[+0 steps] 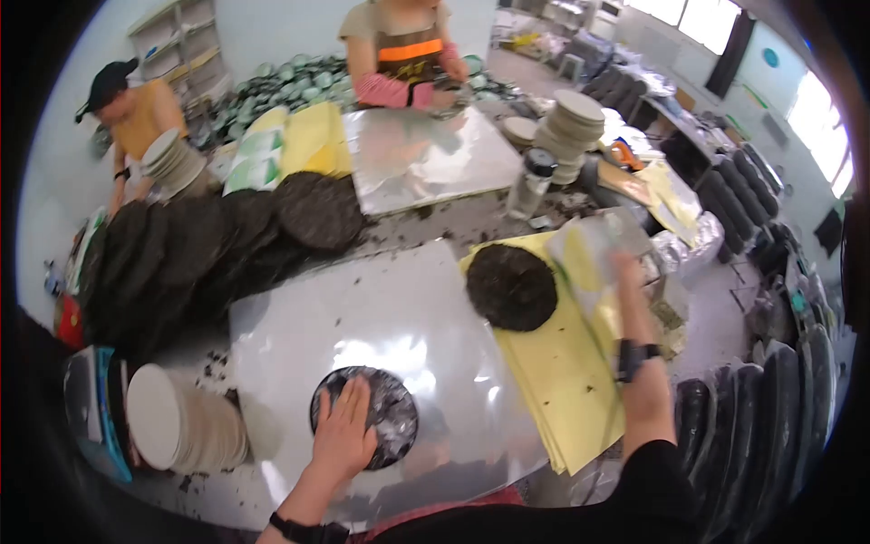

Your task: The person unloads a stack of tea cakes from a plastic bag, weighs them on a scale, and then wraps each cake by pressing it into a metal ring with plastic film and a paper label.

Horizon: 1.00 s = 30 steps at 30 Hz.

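My left hand [345, 430] lies flat with its fingers stretched out on a dark round cake [396, 419], which has shiny clear film over its top. This cake rests on a stack of clear plastic sheets [285, 326]. Reaching forward on the right, my right hand [627, 272] is smeared by motion, and its fingers do not show clearly. It is at a pale printed wrapper [584, 263] with yellow and green on it. Just left of that, a bare dark round cake [511, 286] sits on yellow paper sheets [562, 390].
Dark cakes [190, 240] are heaped at the left behind a stack of pale discs [181, 422]. A lidded jar [531, 186] stands at the back. Two people [403, 54] work across the table. Black wrapped bundles [770, 426] line the right side.
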{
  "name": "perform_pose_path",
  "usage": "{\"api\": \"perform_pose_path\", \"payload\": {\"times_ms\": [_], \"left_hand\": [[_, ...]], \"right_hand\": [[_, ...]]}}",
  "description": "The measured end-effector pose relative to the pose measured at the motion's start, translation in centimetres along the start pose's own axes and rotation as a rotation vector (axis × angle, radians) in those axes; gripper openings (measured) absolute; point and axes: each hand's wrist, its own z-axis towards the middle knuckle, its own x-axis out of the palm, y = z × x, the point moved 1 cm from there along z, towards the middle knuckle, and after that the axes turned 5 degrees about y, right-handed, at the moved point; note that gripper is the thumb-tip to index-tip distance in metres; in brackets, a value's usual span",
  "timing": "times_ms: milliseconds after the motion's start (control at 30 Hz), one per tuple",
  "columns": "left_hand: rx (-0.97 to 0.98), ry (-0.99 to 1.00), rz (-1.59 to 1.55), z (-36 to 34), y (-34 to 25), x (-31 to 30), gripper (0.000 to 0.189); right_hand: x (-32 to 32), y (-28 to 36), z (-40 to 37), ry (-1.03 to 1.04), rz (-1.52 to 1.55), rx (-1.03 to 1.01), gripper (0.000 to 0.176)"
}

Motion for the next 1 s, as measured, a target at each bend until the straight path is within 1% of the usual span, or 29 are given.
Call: {"api": "perform_pose_path", "payload": {"times_ms": [33, 67, 100, 133, 167, 200, 233, 267, 300, 333, 367, 400, 433, 533, 567, 600, 667, 700, 800, 833, 933, 967, 1000], "left_hand": [[-0.010, 0.012, 0.003, 0.2, -0.2, -0.1, 0.075], [-0.037, 0.030, 0.008, 0.1, -0.4, -0.3, 0.075], [-0.035, 0.019, 0.019, 0.1, -0.3, -0.3, 0.075], [-0.028, 0.008, 0.028, -0.1, -0.2, -0.1, 0.074], [-0.020, -0.008, 0.019, -0.3, 0.0, 0.1, 0.073], [0.006, -0.034, 0.015, -0.4, 0.3, 0.1, 0.073], [0.009, -0.041, 0.025, -0.5, 0.5, 0.2, 0.073], [0.023, -0.048, 0.029, -0.7, 0.6, 0.5, 0.073], [0.028, -0.117, -0.056, -0.8, 0.7, 0.8, 0.066], [0.052, -0.083, -0.146, -0.7, 1.1, 1.0, 0.063], [0.079, -0.056, -0.239, -0.4, 1.6, 1.2, 0.060], [0.103, -0.029, -0.334, -0.2, 1.9, 1.3, 0.057], [0.093, -0.112, -0.550, -0.5, 1.4, 1.0, 0.051], [0.108, -0.060, -0.215, -1.1, 2.2, 2.2, 0.055], [0.100, -0.030, -0.168, -1.0, 2.4, 2.3, 0.060], [0.101, -0.086, -0.290, -1.2, 2.1, 1.6, 0.062], [0.115, -0.194, -0.524, -1.6, 1.2, -0.5, 0.065], [0.106, -0.095, -0.354, -1.0, 2.1, 0.2, 0.068], [0.053, -0.574, -1.687, -1.8, 4.4, 0.7, 0.070], [0.125, -0.489, -1.357, -1.9, 4.1, 0.3, 0.065], [0.294, -0.277, -0.364, -2.1, 2.1, -0.6, 0.054], [0.165, -0.167, -0.298, -1.7, 1.3, 0.0, 0.049], [0.160, -0.155, -0.318, -1.9, 1.7, 0.1, 0.051]], "right_hand": [[-6.4, -0.2, 0.3, -0.117, 0.159, 0.144, 0.019], [-13.3, 0.7, 0.4, -0.280, 0.371, 0.246, 0.022], [-20.1, 2.5, 0.1, -0.445, 0.601, 0.303, 0.026], [-25.8, 5.5, -1.2, -0.563, 0.805, 0.301, 0.029], [-30.1, 9.5, -3.1, -0.599, 0.973, 0.262, 0.032], [-32.9, 14.2, -5.8, -0.525, 1.103, 0.226, 0.036], [-32.4, 20.7, -9.3, -0.267, 1.119, 0.163, 0.042], [-29.9, 28.1, -14.0, 0.142, 1.035, 0.076, 0.052], [-28.1, 34.9, -18.6, 0.581, 0.824, -0.086, 0.064], [-26.4, 40.8, -22.2, 0.859, 0.652, -0.324, 0.078], [-24.6, 43.9, -23.9, 0.585, 0.853, -0.777, 0.089], [-25.2, 46.4, -24.5, 0.570, 0.793, -0.821, 0.093], [-25.2, 47.9, -24.6, 0.549, 0.725, -0.884, 0.088], [-28.4, 49.4, -22.4, 0.766, 0.301, -1.047, 0.083], [-29.1, 50.1, -21.7, 0.728, 0.164, -1.047, 0.082], [-28.2, 50.9, -21.9, 0.698, 0.466, -0.939, 0.081], [-23.6, 53.2, -22.6, 0.590, 1.052, -0.672, 0.079], [-23.1, 54.7, -23.1, 0.536, 1.000, -0.599, 0.072], [-24.0, 55.4, -24.2, 0.458, 0.428, -0.819, 0.064], [-24.0, 55.6, -24.6, 0.414, 0.354, -0.871, 0.064], [-23.6, 56.2, -24.6, 0.495, 0.311, -0.871, 0.072], [-23.4, 56.6, -24.9, 0.427, 0.190, -0.879, 0.078], [-23.1, 56.9, -25.1, 0.411, 0.158, -0.900, 0.078]]}}
